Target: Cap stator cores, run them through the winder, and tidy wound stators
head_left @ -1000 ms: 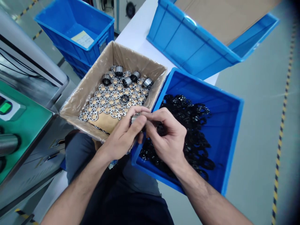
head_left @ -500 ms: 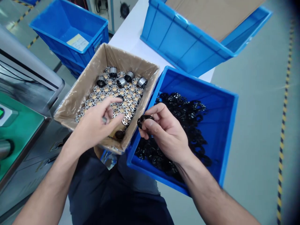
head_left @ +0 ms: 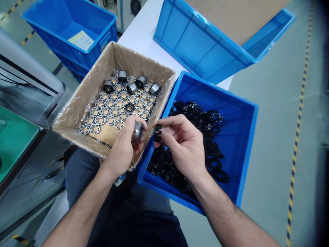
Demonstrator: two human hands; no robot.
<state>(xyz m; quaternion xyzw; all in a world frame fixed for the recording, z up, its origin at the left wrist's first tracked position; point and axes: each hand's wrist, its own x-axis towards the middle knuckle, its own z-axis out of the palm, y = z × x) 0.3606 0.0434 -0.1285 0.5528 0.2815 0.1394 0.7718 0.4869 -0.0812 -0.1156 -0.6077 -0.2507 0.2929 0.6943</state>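
My left hand (head_left: 125,142) is closed around a silver metal ring core (head_left: 138,131), over the near right corner of a plastic-lined cardboard box (head_left: 74,99). Pinched in the fingertips of my right hand (head_left: 183,144) is a black notched plastic ring (head_left: 157,133), its edge facing the core with a small gap between them. Rows of silver slotted ring cores (head_left: 110,111) stand in the box. Several cores with black ends (head_left: 132,88) lie on top of them. Below my right hand, a heap of black plastic rings (head_left: 195,113) lies in a blue bin (head_left: 239,137).
Behind the bin, a larger blue crate (head_left: 195,41) with cardboard in it stands on a white table (head_left: 138,25). Stacked blue crates (head_left: 102,29), the top one holding a paper, are at back left. A machine with a green top (head_left: 17,137) stands at left.
My left hand has taken hold of a metal ring core and moved right, close to my right hand. The black ring in my right hand has turned upright.
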